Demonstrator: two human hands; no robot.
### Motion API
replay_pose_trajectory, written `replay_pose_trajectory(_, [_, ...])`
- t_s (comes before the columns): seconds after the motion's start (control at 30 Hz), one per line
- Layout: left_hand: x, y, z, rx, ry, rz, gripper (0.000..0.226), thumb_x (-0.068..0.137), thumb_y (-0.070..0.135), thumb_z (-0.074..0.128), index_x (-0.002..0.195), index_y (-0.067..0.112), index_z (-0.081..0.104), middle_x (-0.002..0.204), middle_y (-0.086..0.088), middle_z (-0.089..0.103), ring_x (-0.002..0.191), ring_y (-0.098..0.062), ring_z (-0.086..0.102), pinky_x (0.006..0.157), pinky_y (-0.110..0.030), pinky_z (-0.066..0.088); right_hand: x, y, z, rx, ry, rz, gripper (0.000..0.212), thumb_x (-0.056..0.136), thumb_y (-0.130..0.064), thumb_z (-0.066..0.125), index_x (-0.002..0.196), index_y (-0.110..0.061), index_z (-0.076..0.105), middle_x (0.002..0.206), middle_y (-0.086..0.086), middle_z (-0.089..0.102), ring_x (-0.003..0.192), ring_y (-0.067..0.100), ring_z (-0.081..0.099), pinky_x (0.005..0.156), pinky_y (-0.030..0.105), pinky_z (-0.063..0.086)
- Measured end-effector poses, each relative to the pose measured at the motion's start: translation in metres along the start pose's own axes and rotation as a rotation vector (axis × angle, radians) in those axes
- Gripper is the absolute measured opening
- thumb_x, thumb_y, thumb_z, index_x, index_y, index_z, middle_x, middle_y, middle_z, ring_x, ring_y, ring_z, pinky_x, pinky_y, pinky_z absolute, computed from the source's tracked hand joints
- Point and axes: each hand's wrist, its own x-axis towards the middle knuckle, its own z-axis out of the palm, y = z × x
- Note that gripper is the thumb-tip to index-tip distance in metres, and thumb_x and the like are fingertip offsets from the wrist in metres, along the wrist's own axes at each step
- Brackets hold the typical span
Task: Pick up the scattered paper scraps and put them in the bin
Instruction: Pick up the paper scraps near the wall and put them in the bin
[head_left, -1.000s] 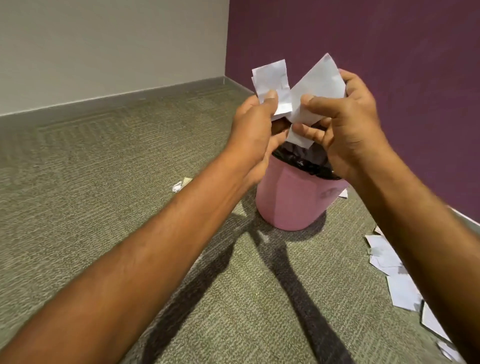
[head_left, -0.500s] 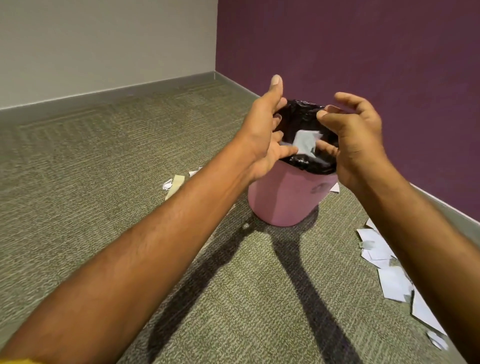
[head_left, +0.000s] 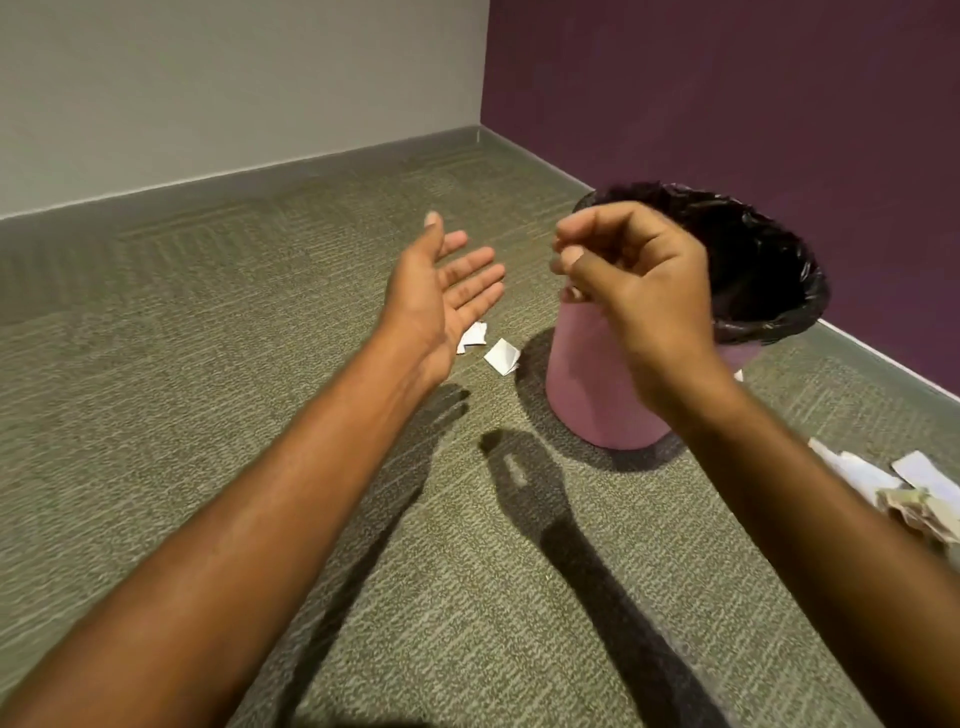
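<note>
Scraps left to collect: two on the carpet just under your left hand, a heap beside your right forearm; bin behind your right hand, contents hidden; left hand flat and empty, right hand curled, no paper showing.

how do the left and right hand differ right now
The left hand is open, palm showing, fingers straight; the right hand has its fingers curled, back toward the camera. The left hand is over carpet, the right hand in front of the pink bin. Both look empty.
</note>
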Motion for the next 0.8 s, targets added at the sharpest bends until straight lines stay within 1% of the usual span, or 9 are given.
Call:
replay_pose_trajectory(0.07, [0.007, -0.007, -0.029, 0.028, 0.109, 0.0, 0.042, 0.112, 0.048, 0.047, 0.123, 0.011, 0.062, 0.128, -0.021, 0.072, 0.115, -0.035, 0.075, 0.102, -0.048, 0.061, -0.008, 0.021, 0.019, -0.071, -0.079, -0.023, 0.018, 0.094, 0.002, 0.072, 0.104, -0.011, 0.078, 0.1, 0.008, 0.078, 0.091, 0.03, 0.072, 0.08, 0.039, 0.06])
replay_pose_trajectory(0.13, [0.015, -0.017, -0.059, 0.066, 0.212, 0.0, 0.038, 0.112, 0.045, 0.048, 0.124, 0.013, 0.062, 0.126, -0.018, 0.073, 0.114, -0.033, 0.074, 0.101, -0.047, 0.061, -0.014, 0.049, 0.034, -0.109, -0.127, 0.008, 0.021, 0.093, -0.001, 0.073, 0.1, -0.02, 0.079, 0.098, -0.003, 0.079, 0.088, 0.017, 0.071, 0.08, 0.034, 0.059])
replay_pose_trajectory(0.23, [0.026, -0.03, -0.104, 0.147, 0.341, -0.006, 0.034, 0.112, 0.039, 0.05, 0.13, 0.014, 0.063, 0.123, -0.012, 0.074, 0.114, -0.027, 0.074, 0.093, -0.042, 0.063, -0.024, 0.101, 0.048, -0.191, -0.203, 0.129, 0.023, 0.094, -0.001, 0.074, 0.101, -0.022, 0.078, 0.101, -0.006, 0.078, 0.089, 0.008, 0.069, 0.081, 0.028, 0.057])
replay_pose_trajectory(0.33, [0.032, -0.041, -0.139, 0.247, 0.428, 0.007, 0.03, 0.11, 0.028, 0.053, 0.137, 0.018, 0.062, 0.119, -0.004, 0.074, 0.108, -0.02, 0.073, 0.088, -0.036, 0.061, -0.037, 0.151, 0.056, -0.367, -0.261, 0.208, 0.029, 0.094, -0.005, 0.075, 0.101, -0.032, 0.073, 0.109, -0.012, 0.075, 0.098, 0.007, 0.069, 0.092, 0.035, 0.061])
replay_pose_trajectory(0.47, [0.041, -0.062, -0.166, 0.499, 0.523, 0.09, 0.023, 0.102, 0.022, 0.064, 0.124, 0.024, 0.07, 0.114, 0.001, 0.072, 0.097, -0.017, 0.066, 0.073, -0.027, 0.052, -0.063, 0.197, 0.071, -0.652, -0.533, 0.208, 0.031, 0.098, -0.019, 0.073, 0.127, -0.027, 0.065, 0.131, -0.006, 0.061, 0.117, 0.011, 0.059, 0.105, 0.04, 0.054])
replay_pose_trajectory(0.53, [0.048, -0.072, -0.171, 0.694, 0.511, 0.144, 0.033, 0.102, 0.025, 0.067, 0.135, 0.025, 0.067, 0.127, 0.004, 0.069, 0.109, -0.014, 0.065, 0.083, -0.028, 0.052, -0.081, 0.21, 0.082, -0.867, -0.619, 0.103, 0.034, 0.099, -0.03, 0.068, 0.132, -0.026, 0.061, 0.135, -0.005, 0.056, 0.124, 0.016, 0.052, 0.109, 0.044, 0.048])
replay_pose_trajectory(0.6, [0.059, -0.08, -0.176, 0.906, 0.467, 0.176, 0.045, 0.1, 0.031, 0.069, 0.144, 0.024, 0.061, 0.137, 0.002, 0.064, 0.119, -0.017, 0.063, 0.098, -0.033, 0.052, -0.097, 0.218, 0.09, -0.999, -0.581, -0.015, 0.035, 0.098, -0.033, 0.059, 0.132, -0.025, 0.058, 0.14, -0.004, 0.052, 0.13, 0.021, 0.047, 0.112, 0.046, 0.042])
replay_pose_trajectory(0.7, [0.074, -0.088, -0.181, 1.249, 0.353, 0.232, 0.066, 0.095, 0.041, 0.071, 0.154, 0.019, 0.052, 0.155, -0.002, 0.053, 0.138, -0.025, 0.053, 0.112, -0.039, 0.044, -0.113, 0.22, 0.096, -1.057, -0.501, -0.066, 0.041, 0.096, -0.029, 0.051, 0.136, -0.022, 0.055, 0.145, 0.0, 0.05, 0.132, 0.023, 0.046, 0.113, 0.045, 0.037])
replay_pose_trajectory(0.8, [0.088, -0.09, -0.183, 1.49, 0.294, 0.179, 0.083, 0.091, 0.058, 0.068, 0.161, 0.024, 0.039, 0.161, -0.003, 0.047, 0.147, -0.032, 0.044, 0.115, -0.053, 0.036, -0.117, 0.221, 0.101, -1.085, -0.484, -0.084, 0.047, 0.096, -0.028, 0.047, 0.142, -0.019, 0.053, 0.151, 0.004, 0.048, 0.139, 0.026, 0.044, 0.117, 0.046, 0.034])
